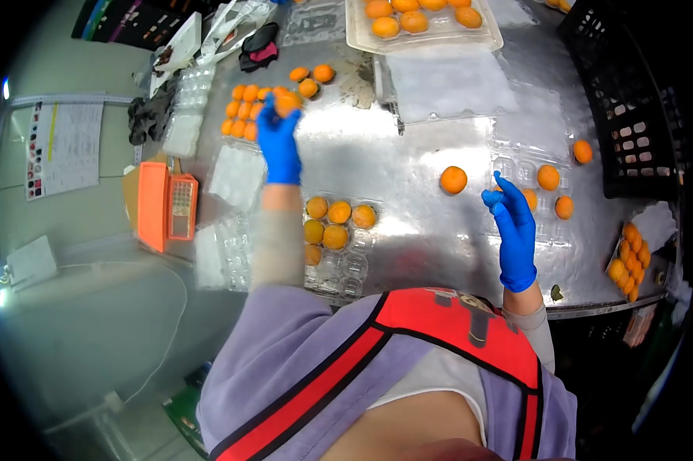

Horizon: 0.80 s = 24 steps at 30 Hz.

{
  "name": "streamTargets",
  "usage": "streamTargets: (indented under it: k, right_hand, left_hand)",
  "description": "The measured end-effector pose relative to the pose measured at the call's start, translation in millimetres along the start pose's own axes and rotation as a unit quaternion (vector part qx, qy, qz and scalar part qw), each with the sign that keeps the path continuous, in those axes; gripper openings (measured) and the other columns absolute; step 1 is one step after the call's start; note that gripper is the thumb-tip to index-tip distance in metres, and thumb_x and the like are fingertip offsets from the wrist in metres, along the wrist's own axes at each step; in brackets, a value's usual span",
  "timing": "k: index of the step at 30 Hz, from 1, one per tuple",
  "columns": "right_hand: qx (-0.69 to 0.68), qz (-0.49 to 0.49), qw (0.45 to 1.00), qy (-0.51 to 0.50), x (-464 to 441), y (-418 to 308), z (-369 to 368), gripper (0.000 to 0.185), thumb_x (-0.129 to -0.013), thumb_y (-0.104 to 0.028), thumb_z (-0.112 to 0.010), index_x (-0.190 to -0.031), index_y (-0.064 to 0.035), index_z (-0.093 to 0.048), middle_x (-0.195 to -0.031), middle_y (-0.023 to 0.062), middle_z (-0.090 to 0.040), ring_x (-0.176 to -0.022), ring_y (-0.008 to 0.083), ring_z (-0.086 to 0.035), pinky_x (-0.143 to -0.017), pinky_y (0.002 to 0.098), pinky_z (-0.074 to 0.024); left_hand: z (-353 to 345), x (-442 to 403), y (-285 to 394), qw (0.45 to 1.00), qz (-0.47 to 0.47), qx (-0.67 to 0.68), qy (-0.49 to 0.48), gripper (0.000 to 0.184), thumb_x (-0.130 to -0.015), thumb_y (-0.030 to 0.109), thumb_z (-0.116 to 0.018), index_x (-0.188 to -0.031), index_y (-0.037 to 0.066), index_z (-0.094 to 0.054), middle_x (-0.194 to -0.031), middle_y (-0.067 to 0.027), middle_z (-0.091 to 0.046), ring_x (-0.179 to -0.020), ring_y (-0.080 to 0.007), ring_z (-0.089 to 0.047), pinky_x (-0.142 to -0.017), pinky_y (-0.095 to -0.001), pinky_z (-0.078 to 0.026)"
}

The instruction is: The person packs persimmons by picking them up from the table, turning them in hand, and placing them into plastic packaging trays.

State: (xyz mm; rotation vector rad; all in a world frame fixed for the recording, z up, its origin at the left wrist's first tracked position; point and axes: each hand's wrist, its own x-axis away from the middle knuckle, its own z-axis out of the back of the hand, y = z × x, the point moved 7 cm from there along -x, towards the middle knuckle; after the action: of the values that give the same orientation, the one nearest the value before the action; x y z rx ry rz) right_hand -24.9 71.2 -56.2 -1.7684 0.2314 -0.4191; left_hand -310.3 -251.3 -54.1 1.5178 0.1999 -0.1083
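Observation:
My left hand (pixel 280 150), in a blue glove, has its fingers closed around an orange (pixel 287 103). It is at the edge of a group of oranges (pixel 243 109) set in rows at the upper left. My right hand (pixel 518 238), also gloved in blue, has its thumb and fingers apart and holds nothing I can see. Partly hidden behind its fingers is an orange (pixel 530 200) in a clear plastic tray (pixel 508 167). A single orange (pixel 453 180) lies on the metal table to the left of this hand. Nearer my body, another clear tray (pixel 353 265) is partly filled with oranges.
A white tray of oranges (pixel 362 34) stands at the far side. To the right are a black crate (pixel 615 92) and a pack of oranges (pixel 629 261) at the table's edge. An orange scale (pixel 153 203) and stacked clear trays (pixel 222 253) are on the left.

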Motion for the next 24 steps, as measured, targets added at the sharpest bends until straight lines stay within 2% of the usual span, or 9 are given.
streamTargets:
  k: [4, 8, 11, 15, 17, 18, 20, 22, 24]
  right_hand:
    - [0.010, -0.022, 1.000, -0.018, -5.1, 8.4, -4.9, 0.040, -0.089, -0.005, -0.049, -0.129, -0.0028, -0.044, -0.118, 0.0052, -0.052, -0.104, 0.0134, -0.051, -0.095, 0.0282, -0.0376]
    - [0.022, -0.037, 0.999, -0.024, -10.9, 18.4, -6.0, 0.039, -0.089, -0.004, -0.049, -0.128, -0.0032, -0.045, -0.121, 0.0042, -0.051, -0.102, 0.0130, -0.052, -0.095, 0.0283, -0.0389]
    - [0.032, -0.038, 0.998, -0.026, -16.2, 19.4, -12.0, 0.039, -0.088, -0.004, -0.050, -0.127, -0.0037, -0.046, -0.118, 0.0042, -0.052, -0.101, 0.0126, -0.052, -0.093, 0.0273, -0.0398]
    - [0.039, -0.068, 0.995, -0.054, -18.0, 25.4, -18.3, 0.039, -0.087, -0.004, -0.051, -0.126, -0.0054, -0.048, -0.105, 0.0025, -0.056, -0.094, 0.0095, -0.052, -0.084, 0.0238, -0.0414]
    - [0.044, -0.053, 0.996, -0.061, -17.2, 24.6, -22.2, 0.039, -0.087, -0.004, -0.052, -0.126, -0.0060, -0.049, -0.102, 0.0017, -0.056, -0.091, 0.0085, -0.051, -0.082, 0.0228, -0.0412]
    - [0.050, -0.040, 0.996, -0.066, -16.2, 23.5, -23.8, 0.040, -0.087, -0.005, -0.053, -0.126, -0.0066, -0.049, -0.098, 0.0010, -0.056, -0.089, 0.0075, -0.050, -0.079, 0.0217, -0.0410]
    - [0.042, -0.028, 0.997, -0.065, -13.2, 24.5, -23.2, 0.039, -0.087, -0.005, -0.053, -0.126, -0.0069, -0.050, -0.098, 0.0009, -0.056, -0.088, 0.0073, -0.050, -0.078, 0.0217, -0.0411]
    - [0.032, -0.015, 0.998, -0.061, -9.7, 25.5, -20.8, 0.039, -0.086, -0.005, -0.053, -0.126, -0.0072, -0.050, -0.098, 0.0008, -0.056, -0.087, 0.0072, -0.050, -0.078, 0.0216, -0.0411]
    - [0.037, -0.032, 0.997, -0.062, -6.5, 30.2, -16.3, 0.039, -0.086, -0.005, -0.054, -0.125, -0.0075, -0.050, -0.096, 0.0010, -0.057, -0.088, 0.0079, -0.052, -0.079, 0.0223, -0.0414]
  left_hand:
    - [68.5, -67.9, -34.8, 0.991, 0.013, -0.043, 0.130, 0.059, -0.073, -0.002, -0.068, -0.126, -0.002, -0.042, -0.113, -0.0103, -0.053, -0.097, -0.0162, -0.054, -0.084, -0.0280, -0.045]
    - [110.0, -100.0, -64.3, 0.983, 0.024, -0.007, 0.179, 0.059, -0.073, -0.001, -0.069, -0.125, -0.003, -0.043, -0.110, -0.0094, -0.053, -0.094, -0.0162, -0.054, -0.082, -0.0284, -0.046]
    - [91.2, -83.9, -51.6, 0.991, 0.028, -0.082, 0.104, 0.060, -0.073, 0.007, -0.070, -0.126, -0.004, -0.044, -0.104, -0.0080, -0.056, -0.089, -0.0147, -0.055, -0.075, -0.0266, -0.045]
    - [50.5, -45.9, -68.5, 0.988, -0.012, -0.150, -0.040, 0.057, -0.071, 0.007, -0.073, -0.121, -0.002, -0.047, -0.115, -0.0114, -0.054, -0.104, -0.0195, -0.053, -0.089, -0.0304, -0.043]
    - [29.2, -28.6, -59.6, 0.960, -0.068, -0.253, -0.098, 0.055, -0.066, 0.020, -0.077, -0.114, 0.002, -0.056, -0.112, -0.0119, -0.059, -0.107, -0.0230, -0.053, -0.088, -0.0348, -0.044]
    - [25.1, -26.4, -54.5, 0.960, -0.070, -0.252, -0.098, 0.055, -0.066, 0.020, -0.077, -0.114, 0.002, -0.056, -0.112, -0.0119, -0.059, -0.107, -0.0230, -0.053, -0.088, -0.0348, -0.044]
    - [15.7, -24.2, -46.0, 0.893, -0.066, -0.433, -0.105, 0.059, -0.066, 0.020, -0.077, -0.117, 0.001, -0.055, -0.114, -0.0130, -0.059, -0.109, -0.0233, -0.053, -0.091, -0.0322, -0.042]
    - [16.8, -27.4, -49.8, 0.871, -0.079, -0.476, -0.090, 0.059, -0.065, 0.030, -0.076, -0.116, 0.006, -0.058, -0.111, -0.0138, -0.061, -0.109, -0.0275, -0.053, -0.091, -0.0349, -0.042]
    - [12.8, -28.3, -46.6, 0.798, -0.117, -0.588, -0.064, 0.055, -0.065, 0.037, -0.072, -0.114, 0.015, -0.059, -0.102, -0.0114, -0.062, -0.096, -0.0306, -0.055, -0.084, -0.0423, -0.043]
